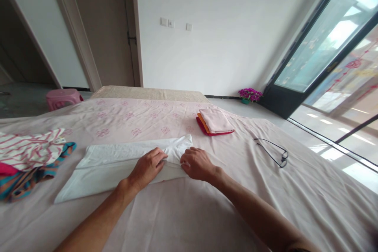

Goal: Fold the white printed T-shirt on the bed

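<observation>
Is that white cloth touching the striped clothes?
Apart: the head view shows pink sheet between the white cloth and the striped clothes.

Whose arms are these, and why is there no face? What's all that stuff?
They belong to a person, not a robot. A camera worn on the head looks forward and down, so it sees arms. The bare left hand and bare right hand pinch a white, partly folded cloth garment. It lies on a pale pink fabric sheet. Left of it is a crumpled heap of striped cloth. To the right are a folded pink, orange and red cloth stack and dark, thin-framed glasses.
</observation>
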The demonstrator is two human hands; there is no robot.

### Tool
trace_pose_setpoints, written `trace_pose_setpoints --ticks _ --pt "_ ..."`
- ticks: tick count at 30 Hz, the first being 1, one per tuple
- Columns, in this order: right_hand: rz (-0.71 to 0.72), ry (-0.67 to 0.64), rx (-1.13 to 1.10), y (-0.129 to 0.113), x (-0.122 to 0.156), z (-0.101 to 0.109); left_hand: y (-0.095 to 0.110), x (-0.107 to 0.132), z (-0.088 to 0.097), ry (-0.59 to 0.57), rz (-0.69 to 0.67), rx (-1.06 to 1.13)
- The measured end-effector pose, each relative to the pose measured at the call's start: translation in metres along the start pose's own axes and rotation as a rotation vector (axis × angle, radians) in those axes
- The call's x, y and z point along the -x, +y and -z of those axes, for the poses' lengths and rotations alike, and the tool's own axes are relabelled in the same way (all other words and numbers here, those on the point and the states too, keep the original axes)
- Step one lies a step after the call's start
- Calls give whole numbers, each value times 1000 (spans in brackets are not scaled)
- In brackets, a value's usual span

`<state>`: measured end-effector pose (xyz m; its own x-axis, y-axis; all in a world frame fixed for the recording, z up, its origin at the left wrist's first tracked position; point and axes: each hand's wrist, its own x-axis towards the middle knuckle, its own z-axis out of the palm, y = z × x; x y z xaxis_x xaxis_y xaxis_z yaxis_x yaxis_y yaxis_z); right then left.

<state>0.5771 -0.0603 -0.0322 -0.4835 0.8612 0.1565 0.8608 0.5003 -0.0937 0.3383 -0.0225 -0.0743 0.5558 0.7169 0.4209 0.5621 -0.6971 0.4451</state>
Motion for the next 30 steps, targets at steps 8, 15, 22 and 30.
trace_pose_setpoints --ticks 8,15,22,30 --pt "-34 39 47 -2 -1 -5 6 -2 -3 -3 55 -40" --pt "58 49 3 3 9 -3 12 -3 2 1 -65 -172" --pt "-81 202 -70 9 -26 10 24 -6 -1 -57 -173 -164" --pt "-32 1 77 25 -48 -53 1 12 28 -89 -96 59"
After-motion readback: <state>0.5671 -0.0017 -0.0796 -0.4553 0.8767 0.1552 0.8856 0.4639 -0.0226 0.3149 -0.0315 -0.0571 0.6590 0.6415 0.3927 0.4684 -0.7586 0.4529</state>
